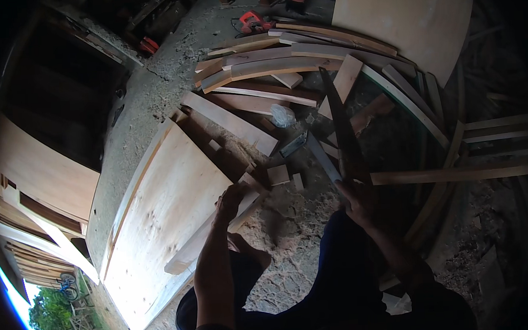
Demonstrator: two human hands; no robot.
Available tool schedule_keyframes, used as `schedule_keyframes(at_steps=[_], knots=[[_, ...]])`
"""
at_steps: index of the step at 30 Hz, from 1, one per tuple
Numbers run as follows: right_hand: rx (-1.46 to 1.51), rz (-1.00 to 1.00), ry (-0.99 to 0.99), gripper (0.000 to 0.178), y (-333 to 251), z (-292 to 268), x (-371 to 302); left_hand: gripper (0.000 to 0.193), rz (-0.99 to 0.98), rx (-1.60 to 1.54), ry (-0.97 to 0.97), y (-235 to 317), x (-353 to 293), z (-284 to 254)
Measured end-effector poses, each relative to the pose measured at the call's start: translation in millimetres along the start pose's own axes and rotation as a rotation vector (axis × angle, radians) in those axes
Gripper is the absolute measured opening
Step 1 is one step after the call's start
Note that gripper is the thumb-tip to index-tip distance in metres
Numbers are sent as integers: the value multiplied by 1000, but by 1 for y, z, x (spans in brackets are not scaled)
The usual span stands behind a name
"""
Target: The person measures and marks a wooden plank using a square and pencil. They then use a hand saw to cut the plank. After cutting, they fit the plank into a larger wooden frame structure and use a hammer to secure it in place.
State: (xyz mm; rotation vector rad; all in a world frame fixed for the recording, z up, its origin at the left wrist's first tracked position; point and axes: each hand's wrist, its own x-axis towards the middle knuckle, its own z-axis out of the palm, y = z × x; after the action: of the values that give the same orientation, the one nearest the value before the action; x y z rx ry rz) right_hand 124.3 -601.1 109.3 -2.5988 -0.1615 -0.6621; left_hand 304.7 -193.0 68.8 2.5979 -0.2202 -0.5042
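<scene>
My left hand (229, 204) is closed on the far end of a wooden board (199, 243), which slants over the edge of a pale plywood sheet (164, 200). My bare foot (250, 249) is beside that board. In my right hand (356, 201), fingers closed, is the end of a metal try square (323, 157); its shorter arm points left. A dark handsaw (342, 116) rises from the same hand, its narrow tip pointing away from me. Its handle is in shadow and mostly hidden. Small wood offcuts (278, 175) lie on the ground between my hands.
Curved wooden pieces (282, 65) are piled ahead, with a red power tool (253, 22) behind them. A clear plastic bag (282, 115) lies near the pile. A slatted wooden frame (455, 173) stands at right. Another plywood sheet (406, 23) is at the far right.
</scene>
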Motion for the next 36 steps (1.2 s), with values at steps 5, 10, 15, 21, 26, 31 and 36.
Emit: schedule_keyframes(at_steps=[5,10,15,21,26,31,36], knots=[[-257,-42,-6,45,61,14,7,53,160,-116,-280,-37,2,-12],[-344,-62,-278,44,99,29,-6,50,43,-39,-315,-53,7,1],[-470,-75,-373,47,77,52,15,64,32,286,-339,-129,16,-40],[-386,180,-514,47,37,57,38,75,4,160,-220,-131,-41,-54],[-177,356,-328,48,52,186,53,60,-297,243,266,-173,-87,-4],[-533,477,-320,55,93,211,82,47,-315,227,402,-152,-79,8],[-610,537,-465,57,83,215,113,44,-353,221,391,-162,-81,1]])
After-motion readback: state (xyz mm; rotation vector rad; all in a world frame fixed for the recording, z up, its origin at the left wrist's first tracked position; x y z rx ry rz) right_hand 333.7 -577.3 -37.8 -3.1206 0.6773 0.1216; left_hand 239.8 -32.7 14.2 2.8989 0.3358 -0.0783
